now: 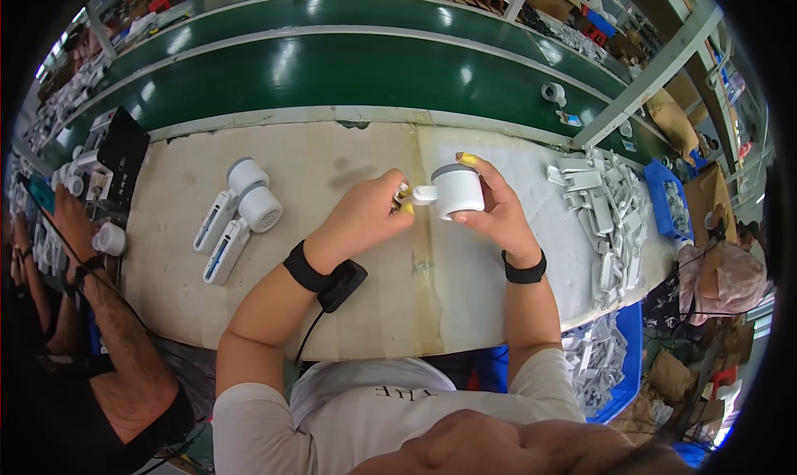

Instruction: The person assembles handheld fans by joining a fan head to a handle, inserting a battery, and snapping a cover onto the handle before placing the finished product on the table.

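Over the middle of the table, a white cylindrical head with a grey rim (pixel 459 193) is held between my hands, its short neck pointing left. My right hand (pixel 505 214) grips the cylinder, fingers behind it and thumb in front; one fingertip wears yellow tape. At the neck's end my left hand (pixel 365 209) is closed in a pinch, also with yellow on its fingers; what exactly lies between those fingertips is partly hidden. Left of my hands lie two similar white units (pixel 259 208), each with a cylinder and a flat bar, one cylinder showing a perforated end.
Loose white bar-shaped parts (pixel 599 209) are heaped at the table's right. A blue bin (pixel 631 350) of parts stands below. Beyond the table runs a green conveyor (pixel 349 73). A black box (pixel 116 160) stands far left, near a co-worker's arm (pixel 116 334).
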Demonstrator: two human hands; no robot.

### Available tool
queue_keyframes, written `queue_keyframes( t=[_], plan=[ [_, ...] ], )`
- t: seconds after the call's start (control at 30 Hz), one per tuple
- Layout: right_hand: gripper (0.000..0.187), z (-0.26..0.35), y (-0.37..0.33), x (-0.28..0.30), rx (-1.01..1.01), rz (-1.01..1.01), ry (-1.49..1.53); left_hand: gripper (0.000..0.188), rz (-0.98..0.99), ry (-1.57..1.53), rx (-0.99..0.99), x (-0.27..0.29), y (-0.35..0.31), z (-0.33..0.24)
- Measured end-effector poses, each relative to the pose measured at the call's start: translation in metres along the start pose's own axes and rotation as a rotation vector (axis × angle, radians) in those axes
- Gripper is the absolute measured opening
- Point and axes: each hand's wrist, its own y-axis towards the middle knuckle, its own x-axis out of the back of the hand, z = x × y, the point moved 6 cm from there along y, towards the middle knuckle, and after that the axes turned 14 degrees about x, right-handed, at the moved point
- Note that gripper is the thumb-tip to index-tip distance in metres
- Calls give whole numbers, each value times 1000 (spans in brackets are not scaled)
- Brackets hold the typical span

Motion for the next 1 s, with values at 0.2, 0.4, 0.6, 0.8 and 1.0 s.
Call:
queue_keyframes(
  t=[0.2,0.4,0.6,0.8,1.0],
  plan=[
    [56,19,1,-3,125,250,-152,26,97,58,-82,-25,-2,8],
    [53,24,3,-10,107,270,-271,27,181,104,-33,-31,-2,8],
    [53,13,-1,-3,25,224,-275,26,212,96,-25,-35,1,5],
    [50,8,3,-1,83,245,-283,20,287,-41,34,-39,-2,7],
    [44,-3,6,16,16,160,-142,18,452,-553,235,-47,-7,12]
  ],
)
